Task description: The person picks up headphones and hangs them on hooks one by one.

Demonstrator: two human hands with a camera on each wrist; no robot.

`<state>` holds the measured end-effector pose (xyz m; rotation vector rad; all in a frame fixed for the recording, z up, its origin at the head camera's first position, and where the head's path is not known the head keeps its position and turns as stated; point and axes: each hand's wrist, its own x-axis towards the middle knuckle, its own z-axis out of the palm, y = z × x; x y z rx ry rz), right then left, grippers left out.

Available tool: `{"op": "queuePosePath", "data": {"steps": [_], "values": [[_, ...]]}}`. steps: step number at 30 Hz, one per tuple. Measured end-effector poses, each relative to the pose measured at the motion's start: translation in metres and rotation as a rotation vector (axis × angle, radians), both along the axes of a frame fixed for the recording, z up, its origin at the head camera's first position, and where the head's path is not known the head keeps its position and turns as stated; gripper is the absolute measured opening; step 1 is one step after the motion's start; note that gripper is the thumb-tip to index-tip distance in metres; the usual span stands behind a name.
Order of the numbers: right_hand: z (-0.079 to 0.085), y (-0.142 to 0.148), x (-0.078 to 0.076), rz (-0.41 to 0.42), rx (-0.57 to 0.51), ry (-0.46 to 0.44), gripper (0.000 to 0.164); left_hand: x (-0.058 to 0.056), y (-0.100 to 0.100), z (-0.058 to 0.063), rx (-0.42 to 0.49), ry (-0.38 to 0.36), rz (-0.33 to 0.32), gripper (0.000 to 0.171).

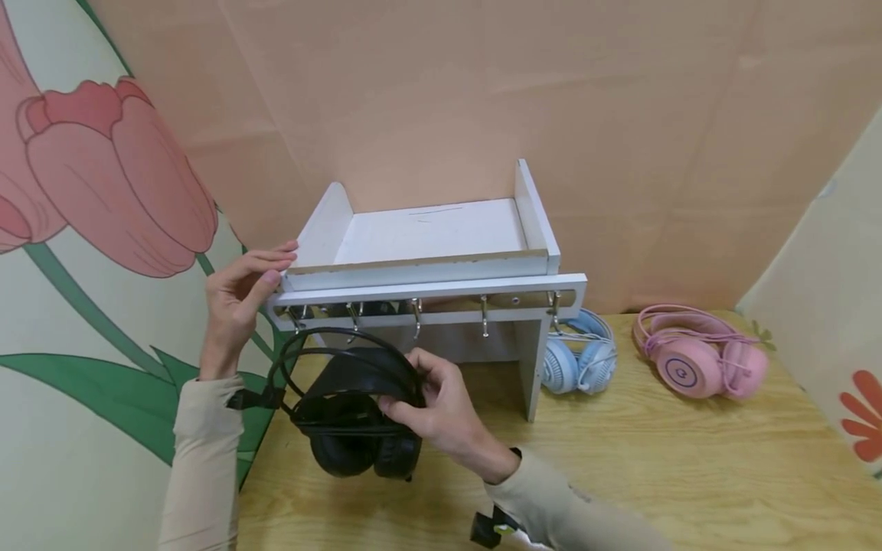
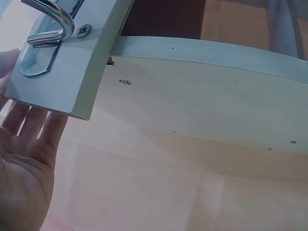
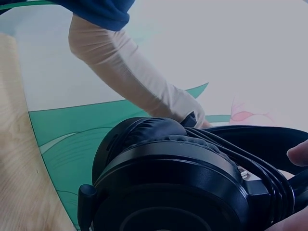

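My right hand [image 1: 451, 409] pinches the headband of a pair of black headphones [image 1: 338, 455], held in front of the left part of a white shelf [image 1: 413, 270]. Looped black cable runs around the headband, and the ear cups hang below. In the right wrist view, an ear cup [image 3: 178, 173] of the headphones fills the lower middle. My left hand [image 1: 233, 306] grips the left end of the shelf's hook rail [image 1: 448, 291], thumb in front and fingers behind. One metal hook [image 2: 53, 29] on that rail shows close up in the left wrist view.
Several metal hooks [image 1: 416, 315] line the rail. Blue headphones [image 1: 582, 363] lie beside the shelf's right leg, and pink headphones [image 1: 696, 363] lie farther right on the wooden table [image 1: 654, 467]. A tulip-patterned panel [image 1: 103, 191] stands at the left.
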<state>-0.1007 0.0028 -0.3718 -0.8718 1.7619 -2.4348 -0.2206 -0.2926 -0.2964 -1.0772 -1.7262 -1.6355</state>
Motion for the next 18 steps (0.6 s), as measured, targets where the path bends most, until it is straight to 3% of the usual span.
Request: {"op": "queuePosePath", "data": {"steps": [18], "values": [[-0.0060, -0.0095, -0.0050, -0.029, 0.049, -0.010, 0.019, -0.0037, -0.0014, -0.0017, 0.008, 0.004, -0.020, 0.018]]}}
